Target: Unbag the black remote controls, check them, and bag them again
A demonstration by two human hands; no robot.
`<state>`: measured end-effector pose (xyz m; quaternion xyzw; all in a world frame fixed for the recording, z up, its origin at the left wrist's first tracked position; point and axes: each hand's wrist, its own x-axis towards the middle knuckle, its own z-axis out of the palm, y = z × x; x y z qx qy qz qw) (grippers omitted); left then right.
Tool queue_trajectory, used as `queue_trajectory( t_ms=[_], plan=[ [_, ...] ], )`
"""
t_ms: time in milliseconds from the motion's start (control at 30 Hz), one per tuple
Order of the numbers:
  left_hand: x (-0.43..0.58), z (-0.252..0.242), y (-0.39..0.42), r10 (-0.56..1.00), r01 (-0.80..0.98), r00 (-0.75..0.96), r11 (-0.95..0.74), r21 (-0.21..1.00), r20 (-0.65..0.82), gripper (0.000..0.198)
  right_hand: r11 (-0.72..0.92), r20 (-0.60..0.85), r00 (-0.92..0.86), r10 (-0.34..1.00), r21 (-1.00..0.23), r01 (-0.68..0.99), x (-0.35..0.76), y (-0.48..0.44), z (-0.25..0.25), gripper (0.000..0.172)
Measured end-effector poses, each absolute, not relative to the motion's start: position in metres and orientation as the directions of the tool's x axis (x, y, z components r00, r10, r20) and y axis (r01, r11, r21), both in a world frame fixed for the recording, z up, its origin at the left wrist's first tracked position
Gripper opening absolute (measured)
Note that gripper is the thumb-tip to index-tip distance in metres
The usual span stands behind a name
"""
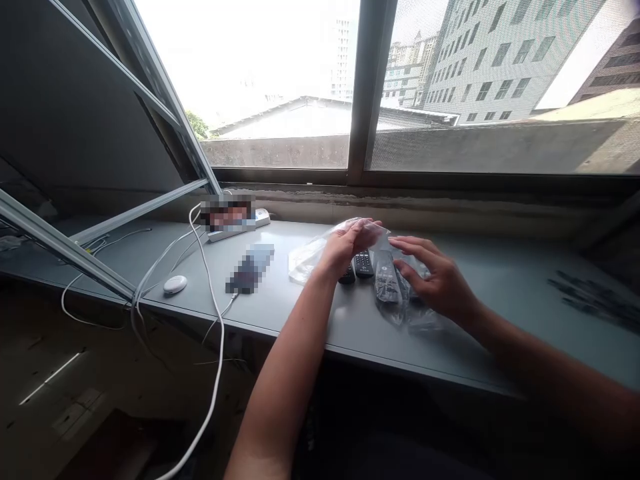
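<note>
My left hand [345,245] is raised over the grey table [500,333] and pinches the top of a clear plastic bag [306,259] that trails down to its left. Beneath it lie black remote controls [363,263]. My right hand [434,279] hovers with its fingers spread and slightly bent over another remote [386,285] that sits inside crumpled clear plastic [415,317]. The fingertips rest on or just above that plastic.
A blurred dark phone [249,268] lies left of the bags with a cable attached. Farther left are a white puck-shaped device [175,285], white cables [210,313] hanging over the table edge, and a power strip [235,223] by the window sill. Metal frame bars [65,247] cross the left side.
</note>
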<state>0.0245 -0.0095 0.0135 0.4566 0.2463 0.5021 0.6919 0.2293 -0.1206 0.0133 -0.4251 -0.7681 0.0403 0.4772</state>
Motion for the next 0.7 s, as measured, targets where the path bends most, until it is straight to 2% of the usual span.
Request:
queue_trajectory(
  t_ms=[133,333,433,567,700],
  plan=[
    [0.025,0.014,-0.012,0.903,-0.462,0.414,0.1,0.882,0.114,0.03,0.661,0.699,-0.208,0.684,-0.473,0.583,0.227,-0.122,0.014,0.036],
    [0.022,0.014,-0.016,0.833,-0.37,0.541,0.112,0.922,0.116,0.055,0.658,0.698,-0.198,0.689,-0.486,0.575,0.226,-0.124,0.017,0.039],
    [0.021,0.012,-0.013,0.859,-0.38,0.487,0.047,0.924,0.156,0.056,0.645,0.706,-0.161,0.689,-0.497,0.581,0.226,-0.125,0.017,0.038],
    [0.02,0.009,-0.007,0.924,-0.39,0.36,0.025,0.921,0.127,0.056,0.633,0.704,-0.153,0.693,-0.493,0.598,0.226,-0.124,0.016,0.036],
    [0.019,0.007,-0.006,0.9,-0.362,0.427,0.083,0.928,0.086,0.046,0.658,0.701,-0.212,0.681,-0.46,0.596,0.227,-0.123,0.015,0.037]
  ],
)
